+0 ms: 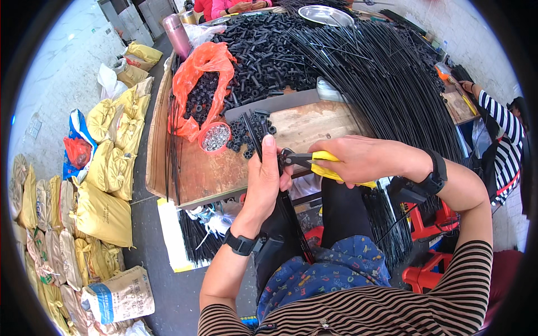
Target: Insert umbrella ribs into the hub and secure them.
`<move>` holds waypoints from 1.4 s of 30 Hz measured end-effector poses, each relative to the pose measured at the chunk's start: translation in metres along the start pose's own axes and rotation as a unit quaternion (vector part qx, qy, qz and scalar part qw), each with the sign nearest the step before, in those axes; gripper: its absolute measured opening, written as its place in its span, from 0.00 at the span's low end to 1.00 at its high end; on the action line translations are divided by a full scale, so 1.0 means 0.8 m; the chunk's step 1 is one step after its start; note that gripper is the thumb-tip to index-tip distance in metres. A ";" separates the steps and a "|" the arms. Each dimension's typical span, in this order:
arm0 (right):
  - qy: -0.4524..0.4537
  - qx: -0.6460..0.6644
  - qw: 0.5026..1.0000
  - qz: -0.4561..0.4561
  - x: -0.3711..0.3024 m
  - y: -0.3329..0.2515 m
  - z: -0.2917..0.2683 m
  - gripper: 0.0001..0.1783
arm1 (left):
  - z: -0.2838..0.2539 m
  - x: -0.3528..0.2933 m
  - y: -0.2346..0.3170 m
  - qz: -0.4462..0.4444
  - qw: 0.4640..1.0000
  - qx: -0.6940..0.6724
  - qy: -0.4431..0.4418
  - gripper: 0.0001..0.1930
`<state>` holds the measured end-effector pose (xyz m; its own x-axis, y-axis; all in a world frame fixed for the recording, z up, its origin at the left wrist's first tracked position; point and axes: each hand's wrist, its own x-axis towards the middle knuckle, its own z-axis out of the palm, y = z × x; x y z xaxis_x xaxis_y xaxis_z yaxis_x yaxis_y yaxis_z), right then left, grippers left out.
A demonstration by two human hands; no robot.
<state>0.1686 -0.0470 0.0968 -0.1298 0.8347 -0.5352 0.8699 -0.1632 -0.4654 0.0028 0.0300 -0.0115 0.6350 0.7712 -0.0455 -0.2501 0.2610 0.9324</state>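
Observation:
My left hand [262,182], thumb up, is closed around several thin black rods [289,221], which run down past my lap. Fingers wrapped on the yellow handles, my right hand [367,158] grips a pair of pliers [322,159]. The dark jaws of the pliers meet a small black piece beside my left fingers; whether they bite on it is hard to tell. Just beyond my left hand, small black ring-shaped parts [241,136] lie on the wooden table [302,124]. Left of them stands a red cup [202,139] full of small shiny metal pieces.
An orange plastic bag [184,84] of black parts sits at the table's left, near a pink bottle [177,38]. Black tubes [263,53] and long rods [392,78] are heaped behind. Yellow sacks [103,213] line the left floor. Other people work at the far side and right.

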 end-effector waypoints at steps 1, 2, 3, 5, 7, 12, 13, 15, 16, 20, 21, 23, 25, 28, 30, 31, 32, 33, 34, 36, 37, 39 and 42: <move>0.000 0.000 1.000 -0.001 0.001 0.001 0.001 0.22 | -0.002 0.000 0.000 -0.002 1.000 -0.002 -0.002 0.28; -0.010 0.040 0.999 0.001 0.003 0.002 0.002 0.22 | -0.004 0.000 -0.001 -0.002 1.000 -0.002 -0.002 0.28; -0.019 0.080 0.997 0.003 0.004 0.005 0.003 0.23 | -0.005 0.002 -0.001 -0.008 1.000 -0.017 -0.006 0.28; -0.027 0.137 0.990 -0.036 0.011 0.024 0.014 0.23 | -0.006 0.003 -0.002 -0.013 0.999 -0.032 -0.010 0.29; -0.036 0.196 0.977 -0.074 0.013 0.036 0.025 0.24 | -0.007 0.002 -0.004 -0.013 0.999 -0.045 -0.015 0.30; -0.018 0.243 0.967 -0.076 0.016 0.035 0.037 0.26 | -0.019 0.002 -0.006 -0.012 0.997 -0.056 -0.054 0.30; -0.018 0.243 0.967 -0.077 0.015 0.032 0.035 0.26 | -0.019 0.002 -0.006 -0.010 0.997 -0.059 -0.057 0.30; -0.026 0.226 0.974 -0.017 0.010 0.025 0.031 0.26 | -0.015 0.001 -0.002 -0.011 0.997 -0.053 -0.053 0.30; -0.026 0.227 0.973 -0.016 0.009 0.024 0.030 0.26 | -0.012 0.001 -0.001 -0.012 0.998 -0.047 -0.050 0.30; -0.048 0.200 0.978 0.016 0.007 0.019 0.020 0.23 | -0.009 0.001 0.000 -0.013 0.998 -0.032 -0.060 0.30; -0.061 0.185 0.981 0.026 0.007 0.015 0.017 0.23 | -0.009 0.000 0.001 -0.010 0.998 -0.022 -0.055 0.30; -0.037 0.140 0.989 0.022 0.005 0.005 0.012 0.20 | -0.010 -0.001 0.000 -0.007 0.999 -0.010 -0.051 0.29; -0.009 0.094 0.995 0.023 0.001 0.002 0.012 0.19 | -0.011 0.002 -0.002 -0.001 0.999 0.012 -0.045 0.29; 0.068 0.004 0.998 0.006 0.001 0.007 0.017 0.18 | -0.008 0.004 -0.007 -0.001 1.000 0.008 -0.028 0.29; 0.057 0.141 0.988 0.042 0.002 0.020 0.016 0.17 | -0.008 -0.003 -0.009 0.020 1.000 0.001 -0.007 0.29; 0.061 0.139 0.988 0.043 0.003 0.033 0.020 0.17 | -0.006 -0.010 -0.011 0.037 0.999 -0.010 0.016 0.28; 0.167 0.097 0.981 0.030 0.008 0.050 0.025 0.19 | -0.016 -0.012 -0.024 0.018 0.999 -0.031 0.015 0.18; 0.271 0.055 0.961 0.023 0.012 0.066 0.032 0.22 | -0.015 -0.016 -0.037 0.034 0.999 0.029 -0.017 0.14; 0.297 0.080 0.951 0.045 0.019 0.071 0.038 0.26 | -0.012 -0.029 -0.048 0.006 0.998 0.055 -0.010 0.13; 0.350 0.028 0.935 0.048 0.050 0.092 0.052 0.27 | 0.001 -0.055 -0.076 -0.031 0.997 0.063 0.012 0.11; 0.399 -0.027 0.915 0.052 0.059 0.096 0.054 0.28 | 0.009 -0.063 -0.082 -0.040 0.998 0.043 0.025 0.10; 0.425 -0.044 0.901 0.072 0.072 0.101 0.064 0.28 | 0.016 -0.078 -0.074 -0.045 0.998 -0.002 0.036 0.10; 0.476 -0.238 0.843 0.075 0.079 0.103 0.071 0.19 | 0.020 -0.098 -0.052 0.131 0.969 0.179 0.114 0.05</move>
<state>0.2050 -0.0376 -0.0152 0.2431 0.9040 0.3518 0.9643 -0.2646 0.0135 -0.0248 -0.0505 -0.0414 0.3967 0.9022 0.1692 -0.0863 -0.1469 0.9854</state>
